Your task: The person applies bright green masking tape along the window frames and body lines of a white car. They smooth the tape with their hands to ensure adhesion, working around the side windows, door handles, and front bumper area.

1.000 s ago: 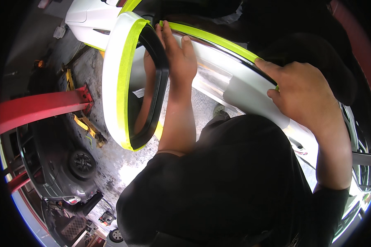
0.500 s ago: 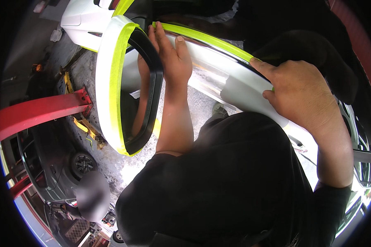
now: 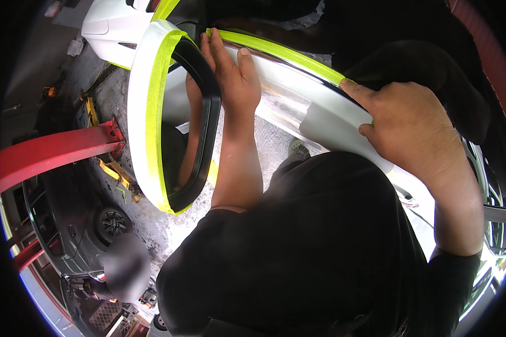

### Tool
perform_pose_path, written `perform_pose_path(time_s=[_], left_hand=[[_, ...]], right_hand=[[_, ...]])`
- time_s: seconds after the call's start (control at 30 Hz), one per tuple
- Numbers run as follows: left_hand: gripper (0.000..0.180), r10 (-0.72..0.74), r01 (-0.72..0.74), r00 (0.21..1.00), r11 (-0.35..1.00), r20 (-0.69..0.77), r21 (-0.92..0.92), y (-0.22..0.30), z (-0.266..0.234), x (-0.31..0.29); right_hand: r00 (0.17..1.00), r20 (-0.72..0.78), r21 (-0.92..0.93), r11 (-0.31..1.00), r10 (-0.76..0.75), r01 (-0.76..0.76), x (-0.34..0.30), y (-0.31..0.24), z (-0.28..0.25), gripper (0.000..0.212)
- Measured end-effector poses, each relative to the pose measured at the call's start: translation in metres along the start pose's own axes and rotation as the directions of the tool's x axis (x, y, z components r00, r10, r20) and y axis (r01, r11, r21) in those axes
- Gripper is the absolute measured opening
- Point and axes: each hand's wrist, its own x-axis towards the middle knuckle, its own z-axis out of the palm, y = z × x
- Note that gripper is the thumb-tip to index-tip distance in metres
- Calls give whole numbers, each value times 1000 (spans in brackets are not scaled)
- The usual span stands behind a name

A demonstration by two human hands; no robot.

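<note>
1. While the white car (image 3: 287, 73) spans the upper view, its door running back from the mirror, nothing on it looks altered from a second ago.
2. The dark vehicle (image 3: 73, 213) stands well apart at lower left; a blurred patch (image 3: 126, 269), absent a second ago, now covers its near end. What it hides is unclear.
3. The side mirror (image 3: 174, 115), bordered with bright tape, appears slightly further left and lower than before, probably from a small head shift.
4. The yellow-green tape (image 3: 278, 50) lies along the door's window edge, between both hands. Its visible length seems unchanged, so this reads as a pause for steadying or pressing, not laying more.
5. The right hand (image 3: 413, 121) keeps its extended index finger at the strip's rear end. Its grip is uncertain: the other fingers fold out of sight, and I can't say whether they grasp anything.
6. The left hand (image 3: 236, 81) stays beside the mirror, fingertips at the strip's front end; its grip is released, fingers straight, clenching nothing.
7. A small yellow-green bit (image 3: 373, 122) peeks out by the right thumb, possibly more tape.
</note>
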Motion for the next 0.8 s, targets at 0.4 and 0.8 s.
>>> perform_pose_path(time_s=[0.4, 0.8], left_hand=[[61, -4, 4, 1000, 997, -2, -74, -3, -1, 1], [71, 249, -249, 968, 969, 29, 0, 35, 0, -36]], right_hand=[[996, -68, -64, 996, -64, 60, -3, -4, 0, 51], [999, 4, -18, 999, -32, 32, -3, -8, -4, 55]])
